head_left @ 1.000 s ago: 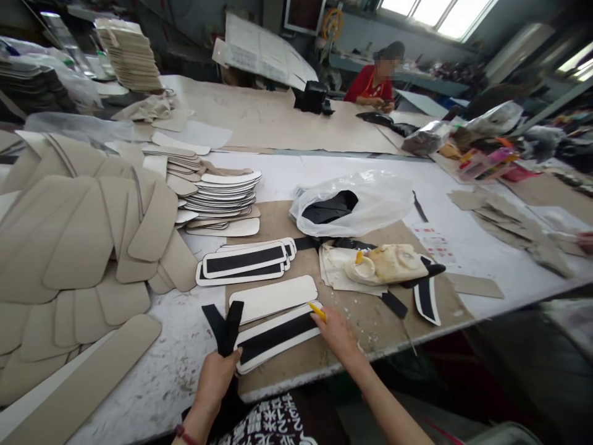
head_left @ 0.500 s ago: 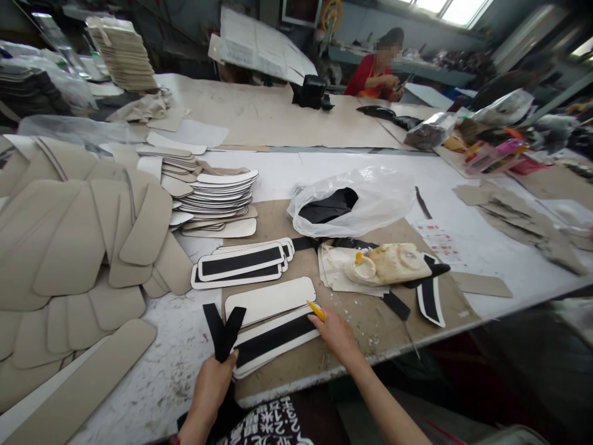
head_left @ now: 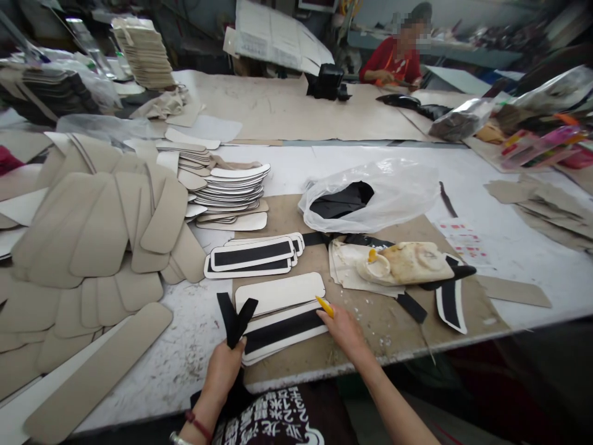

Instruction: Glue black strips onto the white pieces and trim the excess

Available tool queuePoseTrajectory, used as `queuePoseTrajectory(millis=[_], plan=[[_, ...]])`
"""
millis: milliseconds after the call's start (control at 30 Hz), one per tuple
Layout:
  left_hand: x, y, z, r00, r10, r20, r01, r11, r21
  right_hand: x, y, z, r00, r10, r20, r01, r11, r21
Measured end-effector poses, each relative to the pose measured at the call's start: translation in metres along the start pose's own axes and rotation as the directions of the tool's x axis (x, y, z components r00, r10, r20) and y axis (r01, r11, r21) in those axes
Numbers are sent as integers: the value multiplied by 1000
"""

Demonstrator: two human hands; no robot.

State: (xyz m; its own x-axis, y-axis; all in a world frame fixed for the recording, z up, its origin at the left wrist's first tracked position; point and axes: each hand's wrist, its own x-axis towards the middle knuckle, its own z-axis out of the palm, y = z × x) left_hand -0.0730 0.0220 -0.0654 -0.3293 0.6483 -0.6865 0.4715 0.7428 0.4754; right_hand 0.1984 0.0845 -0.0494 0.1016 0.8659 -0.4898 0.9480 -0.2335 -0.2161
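Observation:
My left hand (head_left: 224, 366) is closed around a folded black strip (head_left: 235, 318), whose two ends stick up above the fingers. Its fingertips meet the left end of a white piece with a black band (head_left: 285, 330). At that piece's right end, my right hand (head_left: 345, 330) grips a yellow tool (head_left: 325, 306). A plain white piece (head_left: 280, 293) lies just behind the banded one. Farther back are several overlapping banded pieces (head_left: 252, 254). To the right, a glue-stained container (head_left: 407, 262) rests on white sheets.
Beige pieces (head_left: 102, 222) cover the left side, beside a stack of white-edged pieces (head_left: 231, 191). A clear plastic bag (head_left: 403, 191) holds black material. Across the table sits a person in red (head_left: 393, 59). The table's front edge (head_left: 315, 372) runs close to me.
The view has shifted, so the table's contents appear farther right. Both hands keep nearly the same places on the banded piece. The person across has lowered their hands.

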Motion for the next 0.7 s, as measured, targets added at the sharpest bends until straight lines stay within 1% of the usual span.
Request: queuePoseTrajectory(millis=[100, 233, 367, 433, 533, 600, 700], plan=[[0, 1, 0, 1000, -6, -15, 6, 1000, 20, 0, 0, 0, 1000, -5, 5, 5, 1000, -2], [-1, 5, -1, 1000, 16, -26, -15, 999, 30, 0, -1, -1, 1000, 6, 21, -6, 1000, -12], [-4, 3, 0, 999, 34, -37, -34, 999, 17, -1, -2, -2, 1000, 6, 24, -6, 1000, -27], [-6, 0, 2, 995, 55, -79, -59, 997, -50, -1, -2, -1, 1000, 12, 27, -11, 999, -33], [-10, -2, 4, 974, 92, -206, -143, 957, -252, -2, -3, -2, 999, 23, 26, -22, 999, -43], [-12, -1, 6, 960, 80, -270, -177, 917, -359, -2, -3, -3, 999, 26, 25, -25, 999, -43], [-13, 0, 8, 951, 49, -305, -184, 883, -432, -3, -4, -4, 999, 22, 26, -21, 999, -33]])
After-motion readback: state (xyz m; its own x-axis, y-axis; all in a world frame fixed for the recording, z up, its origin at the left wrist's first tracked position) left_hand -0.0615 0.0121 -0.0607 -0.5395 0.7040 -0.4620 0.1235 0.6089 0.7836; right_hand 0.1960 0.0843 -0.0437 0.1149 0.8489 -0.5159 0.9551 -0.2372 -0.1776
